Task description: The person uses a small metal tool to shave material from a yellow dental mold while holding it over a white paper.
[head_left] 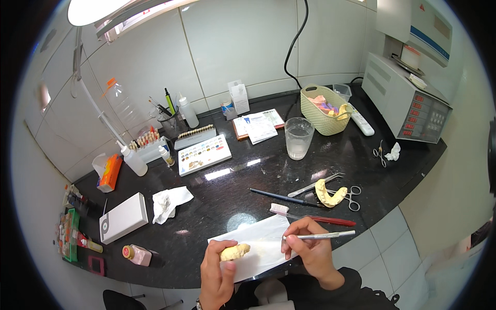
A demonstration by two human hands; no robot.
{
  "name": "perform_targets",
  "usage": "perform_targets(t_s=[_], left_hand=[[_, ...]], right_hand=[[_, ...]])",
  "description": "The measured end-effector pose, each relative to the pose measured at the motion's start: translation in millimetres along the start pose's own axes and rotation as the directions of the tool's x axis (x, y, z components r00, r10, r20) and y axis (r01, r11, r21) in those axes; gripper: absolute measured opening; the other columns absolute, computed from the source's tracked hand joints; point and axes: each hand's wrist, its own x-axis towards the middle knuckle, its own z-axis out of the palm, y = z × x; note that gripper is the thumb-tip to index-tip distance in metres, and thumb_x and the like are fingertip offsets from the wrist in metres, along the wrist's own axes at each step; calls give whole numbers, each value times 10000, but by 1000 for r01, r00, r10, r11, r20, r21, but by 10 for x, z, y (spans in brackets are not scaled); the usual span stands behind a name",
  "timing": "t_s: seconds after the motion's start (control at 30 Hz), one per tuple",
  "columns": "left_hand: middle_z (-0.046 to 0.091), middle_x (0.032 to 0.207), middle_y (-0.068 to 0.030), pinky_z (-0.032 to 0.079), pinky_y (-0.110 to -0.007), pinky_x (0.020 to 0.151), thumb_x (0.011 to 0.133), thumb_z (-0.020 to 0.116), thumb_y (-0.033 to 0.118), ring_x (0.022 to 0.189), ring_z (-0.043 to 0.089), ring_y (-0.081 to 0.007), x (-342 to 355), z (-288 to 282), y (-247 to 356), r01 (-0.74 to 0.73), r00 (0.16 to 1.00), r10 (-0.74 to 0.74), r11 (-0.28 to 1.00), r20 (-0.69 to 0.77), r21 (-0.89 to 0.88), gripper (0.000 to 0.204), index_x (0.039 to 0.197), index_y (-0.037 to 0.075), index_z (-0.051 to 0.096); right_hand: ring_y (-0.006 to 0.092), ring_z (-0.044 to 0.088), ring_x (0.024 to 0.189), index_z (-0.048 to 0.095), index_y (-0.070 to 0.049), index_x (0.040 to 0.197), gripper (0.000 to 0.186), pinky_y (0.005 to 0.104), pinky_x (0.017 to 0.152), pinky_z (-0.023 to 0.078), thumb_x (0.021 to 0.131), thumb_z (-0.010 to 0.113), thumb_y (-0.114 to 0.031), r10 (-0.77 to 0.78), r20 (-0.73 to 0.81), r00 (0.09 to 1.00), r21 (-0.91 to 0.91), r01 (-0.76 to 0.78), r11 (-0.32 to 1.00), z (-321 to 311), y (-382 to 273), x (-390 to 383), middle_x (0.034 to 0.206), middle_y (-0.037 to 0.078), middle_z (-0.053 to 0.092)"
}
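Note:
In the head view, my left hand [219, 268] is closed on a small pale-yellow plaster dental model [233, 252] above a white paper sheet [258, 266]. My right hand [307, 248], just to the right, grips a slim silver metal handled tool [336, 233] in a pen-like hold, its front end pointing down-left over the paper. Behind the right hand lie a toothbrush [330, 220] with a red handle, a dark slim brush [274, 195], metal tweezers [310, 187], a U-shaped yellow cast [325, 199] and scissor-like forceps [352, 198].
Across the dark curved countertop [217, 199] stand a glass of water [298, 139], a palette [204, 155], a basket [325, 116], several bottles [135, 163], a white box [123, 217], crumpled tissue [170, 204] and a small pink bottle [138, 255]. A grey machine [398, 108] sits at right.

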Motion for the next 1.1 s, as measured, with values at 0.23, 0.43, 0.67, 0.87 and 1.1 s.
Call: perform_targets(t_s=[0.23, 0.43, 0.67, 0.87, 1.1], left_hand=[[577, 930, -129, 468, -272, 736, 933, 518, 112, 818, 618, -168, -103, 81, -80, 91, 991, -61, 963, 123, -253, 240, 1109, -43, 469], [542, 969, -142, 460, -291, 751, 954, 447, 118, 861, 595, -174, -75, 110, -50, 143, 961, -50, 932, 272, -333, 259, 1164, -33, 423], [455, 1021, -142, 315, -417, 1021, 946, 426, 181, 962, 487, -192, -78, 176, -166, 173, 963, -47, 864, 267, -473, 299, 1165, -10, 359], [463, 1039, -145, 177, -479, 1121, 923, 449, 137, 988, 487, -194, -43, 208, -171, 146, 971, -28, 854, 236, -499, 292, 1156, -12, 353], [500, 1044, -130, 162, -490, 1128, 856, 570, 50, 1020, 506, -189, -98, 246, -220, 162, 987, -131, 846, 96, -508, 340, 1133, -5, 379]], right_hand=[[259, 627, 1016, 574, 27, 921, 77, 401, 992, 422, 863, 604, -12, -162, -8, 987, -24, 161, 987, 66, -63, 16, 808, 140, 668], [344, 574, 1103, 533, -26, 870, 83, 503, 1097, 210, 862, 612, -50, -149, 119, 982, 41, 145, 989, 145, -30, -134, 726, 145, 662], [127, 609, 758, 513, 22, 907, 131, 269, 737, 519, 870, 606, -61, -23, 94, 995, 228, 1, 974, 231, 183, -164, 1167, 305, 550], [186, 625, 860, 523, 17, 948, 115, 336, 819, 500, 887, 583, -60, -154, 15, 988, 31, 153, 988, 274, 209, -146, 1105, 277, 594], [252, 603, 1043, 545, 15, 1075, 219, 406, 941, 456, 871, 597, -47, -338, 76, 938, -437, 336, 834, 228, 80, -78, 972, 165, 643]])
